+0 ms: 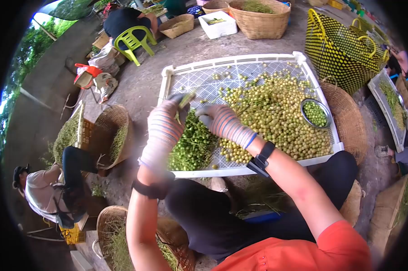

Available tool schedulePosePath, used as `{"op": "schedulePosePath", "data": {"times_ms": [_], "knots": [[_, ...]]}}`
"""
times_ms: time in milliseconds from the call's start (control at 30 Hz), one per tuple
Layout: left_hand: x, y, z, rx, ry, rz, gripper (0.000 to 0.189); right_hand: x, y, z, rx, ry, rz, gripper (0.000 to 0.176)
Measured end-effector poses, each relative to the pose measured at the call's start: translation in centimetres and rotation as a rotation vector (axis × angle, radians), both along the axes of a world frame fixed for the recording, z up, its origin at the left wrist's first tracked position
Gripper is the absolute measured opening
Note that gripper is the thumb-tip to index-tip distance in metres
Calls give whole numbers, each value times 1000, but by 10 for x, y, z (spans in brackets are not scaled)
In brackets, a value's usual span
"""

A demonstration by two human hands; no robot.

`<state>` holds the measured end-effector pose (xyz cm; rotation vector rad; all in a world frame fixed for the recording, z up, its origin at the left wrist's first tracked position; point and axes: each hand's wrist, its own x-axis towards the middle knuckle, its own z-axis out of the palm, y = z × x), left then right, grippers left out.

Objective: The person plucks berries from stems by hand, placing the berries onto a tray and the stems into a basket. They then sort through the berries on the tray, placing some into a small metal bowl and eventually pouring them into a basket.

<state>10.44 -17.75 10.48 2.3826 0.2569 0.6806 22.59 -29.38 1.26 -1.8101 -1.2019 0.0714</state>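
Note:
My left hand (166,118), in a striped glove with grey fingertips, is closed on a thin green sprig (186,101) above the left part of a white mesh tray (199,81). My right hand (223,121), gloved alike, has its fingers curled together just to the right. Whatever it may hold is hidden. Below both hands lies a pile of green berries on stems (190,147). Loose yellow-green berries (272,113) cover the middle and right of the tray. Among them sits a small metal bowl (302,109) of bright green berries.
A yellow-and-black woven bag (335,49) stands beyond the tray's right corner, near a wicker basket (348,117). More baskets (260,22) and a white foam box (217,29) are at the back. Seated people (41,187) work at the left and back.

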Motion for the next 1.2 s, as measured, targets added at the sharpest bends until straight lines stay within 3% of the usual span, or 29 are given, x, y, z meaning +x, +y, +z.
{"op": "schedulePosePath", "data": {"times_ms": [33, 200, 233, 267, 300, 367, 433, 500, 600, 667, 767, 800, 833, 867, 900, 933, 967, 1000, 1033, 1167, 1200], "knots": [[2, -9, 8, 196, 201, -38, 26, 12, -5, -4, -40, 49, -86, 15], [34, 20, -61, 594, 510, -273, 43, 131, -81, -61, 194, 255, -704, 19], [40, 19, -65, 697, 608, -252, 43, 174, -89, -106, 252, 259, -845, 25], [43, 25, -78, 707, 647, -247, 41, 209, -103, -141, 232, 510, -885, 40], [44, 33, -93, 718, 684, -241, 40, 191, -105, -100, 247, 900, -939, 46], [35, 44, -109, 689, 734, -195, 37, 198, -107, -89, 56, 997, -1035, 46], [32, 44, -107, 663, 789, -155, 35, 212, -96, -97, 20, 1063, -953, 47], [27, 42, -98, 574, 910, -113, 33, 222, -92, -103, -43, 1096, -877, 37], [21, 38, -96, 616, 836, -116, 26, 226, -91, -103, 3, 1095, -811, 24], [20, 39, -94, 589, 774, -117, 25, 213, -92, -73, 42, 1070, -730, 25], [21, 42, -96, 237, 445, -18, 22, 197, -103, -27, 166, 903, -524, 31], [29, 59, -124, 110, 307, 5, 22, 192, -110, -8, 151, 838, -457, 33], [32, 50, -105, 110, 307, 7, 22, 193, -113, 4, 138, 774, -390, 35], [38, 41, -84, -81, 419, 28, 30, 203, -108, 2, 139, 768, -386, 35], [46, 31, -67, -274, 529, 47, 39, 218, -101, -11, -35, 528, -375, 42], [55, 26, -73, -557, 329, -47, 38, 212, -99, -6, -207, 288, -362, 50], [65, 19, -80, -834, 121, -142, 37, 206, -107, -1, -208, 289, -364, 50], [63, -13, -29, -792, 309, 30, 32, 180, -114, 34, -336, 303, -347, 55], [62, -36, -15, -708, 209, 47, 27, 164, -118, 54, -466, 316, -329, 60], [84, -67, -21, -673, 142, -9, 26, 147, -131, 62, -551, 33, -136, 45], [100, -69, -42, -686, -21, -84, 30, 143, -131, 61, -592, -21, -106, 44]]}}
